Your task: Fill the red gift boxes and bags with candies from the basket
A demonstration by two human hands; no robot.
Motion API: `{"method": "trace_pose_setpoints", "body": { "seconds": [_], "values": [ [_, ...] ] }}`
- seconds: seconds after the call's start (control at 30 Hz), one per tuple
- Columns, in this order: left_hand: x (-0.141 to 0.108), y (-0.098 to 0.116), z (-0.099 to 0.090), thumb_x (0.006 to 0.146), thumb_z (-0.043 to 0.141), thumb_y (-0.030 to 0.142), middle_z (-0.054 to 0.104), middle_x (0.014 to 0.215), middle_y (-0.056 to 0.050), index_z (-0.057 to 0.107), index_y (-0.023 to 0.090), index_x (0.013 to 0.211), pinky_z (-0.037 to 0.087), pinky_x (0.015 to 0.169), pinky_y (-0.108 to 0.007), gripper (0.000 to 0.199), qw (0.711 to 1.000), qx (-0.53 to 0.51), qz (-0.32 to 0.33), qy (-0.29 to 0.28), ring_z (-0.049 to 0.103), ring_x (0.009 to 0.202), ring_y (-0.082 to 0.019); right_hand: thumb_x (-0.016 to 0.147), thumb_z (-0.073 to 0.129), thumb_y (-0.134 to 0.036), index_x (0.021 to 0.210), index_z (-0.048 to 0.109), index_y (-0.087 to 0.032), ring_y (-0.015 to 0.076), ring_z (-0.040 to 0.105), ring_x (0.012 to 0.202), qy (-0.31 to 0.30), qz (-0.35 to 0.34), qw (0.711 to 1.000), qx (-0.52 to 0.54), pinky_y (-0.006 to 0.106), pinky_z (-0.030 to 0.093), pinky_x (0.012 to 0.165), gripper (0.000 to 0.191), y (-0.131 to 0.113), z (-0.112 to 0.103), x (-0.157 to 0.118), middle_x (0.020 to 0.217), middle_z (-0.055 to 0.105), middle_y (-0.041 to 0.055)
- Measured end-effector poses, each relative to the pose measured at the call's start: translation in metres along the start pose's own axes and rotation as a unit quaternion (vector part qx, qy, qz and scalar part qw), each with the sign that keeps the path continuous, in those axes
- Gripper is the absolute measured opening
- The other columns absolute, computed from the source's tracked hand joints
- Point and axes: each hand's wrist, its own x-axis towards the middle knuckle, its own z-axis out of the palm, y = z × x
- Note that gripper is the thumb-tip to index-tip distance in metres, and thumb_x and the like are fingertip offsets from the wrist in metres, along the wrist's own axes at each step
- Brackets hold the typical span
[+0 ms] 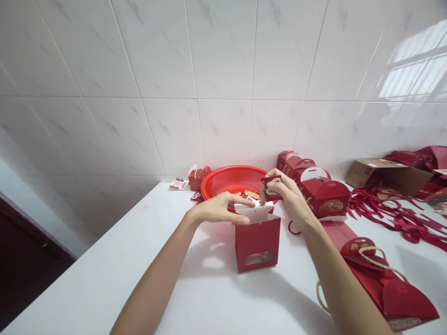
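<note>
A red paper gift box stands upright on the white table, its top open and its pale inside showing. My left hand holds this box at the upper left, thumb at the front rim and fingers by the back flap. Above the back right of the opening, my right hand pinches a small dark red packet with light printing. Right behind the box sits a red plastic basket with small wrapped packets in it, partly hidden by my hands.
Closed red boxes line the right side, and a red box with a rope handle lies near my right forearm. Red ribbons and a cardboard carton are farther right. A small red box stands left of the basket. A tiled wall rises behind.
</note>
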Motion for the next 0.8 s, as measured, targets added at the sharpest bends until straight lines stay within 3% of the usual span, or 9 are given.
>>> {"method": "trace_pose_setpoints", "body": {
  "seconds": [0.13, 0.27, 0.5, 0.63, 0.8],
  "values": [
    [-0.001, 0.001, 0.000, 0.079, 0.077, 0.045, 0.062, 0.139, -0.006, 0.067, 0.028, 0.128, 0.044, 0.104, -0.037, 0.052, 1.000, -0.002, 0.010, -0.005, 0.052, 0.132, -0.028, 0.091, 0.060, -0.038, 0.091, 0.058, -0.019, 0.0149, 0.061, 0.073, -0.027, -0.010, 0.997, -0.074, 0.028, 0.051, 0.070, 0.019, -0.004, 0.003, 0.000, 0.078, 0.064, 0.0005],
    [-0.001, 0.001, 0.001, 0.079, 0.077, 0.043, 0.062, 0.139, -0.005, 0.067, 0.029, 0.128, 0.046, 0.101, -0.036, 0.051, 1.000, 0.001, 0.018, -0.006, 0.052, 0.130, -0.028, 0.089, 0.065, -0.044, 0.084, 0.062, -0.017, 0.0155, 0.059, 0.072, -0.063, -0.024, 0.991, -0.112, 0.029, 0.050, 0.068, 0.027, -0.004, 0.000, -0.001, 0.078, 0.063, 0.0018],
    [0.000, 0.002, 0.002, 0.080, 0.075, 0.042, 0.071, 0.118, -0.003, 0.071, 0.031, 0.122, 0.049, 0.088, -0.033, 0.043, 1.000, 0.007, 0.024, -0.006, 0.062, 0.107, -0.024, 0.084, 0.070, -0.027, 0.080, 0.064, -0.018, 0.0149, 0.060, 0.074, -0.117, -0.005, 0.972, -0.203, 0.025, 0.048, 0.066, 0.011, -0.010, -0.008, -0.006, 0.079, 0.065, -0.0002],
    [0.000, 0.001, 0.002, 0.079, 0.076, 0.042, 0.070, 0.119, -0.004, 0.071, 0.030, 0.124, 0.047, 0.094, -0.034, 0.046, 1.000, 0.007, 0.021, -0.009, 0.060, 0.113, -0.025, 0.085, 0.070, -0.028, 0.081, 0.068, -0.018, 0.0164, 0.065, 0.077, -0.181, 0.029, 0.953, -0.243, 0.026, 0.050, 0.070, 0.011, -0.009, -0.011, -0.007, 0.082, 0.070, 0.0013],
    [0.001, -0.001, 0.001, 0.079, 0.078, 0.041, 0.066, 0.131, -0.006, 0.070, 0.030, 0.125, 0.043, 0.104, -0.038, 0.048, 1.000, 0.003, 0.016, -0.006, 0.057, 0.122, -0.027, 0.088, 0.067, -0.030, 0.086, 0.072, -0.020, 0.0168, 0.068, 0.074, -0.174, 0.025, 0.952, -0.250, 0.025, 0.051, 0.065, 0.012, -0.010, -0.010, -0.007, 0.080, 0.074, 0.0016]
  ]
}}
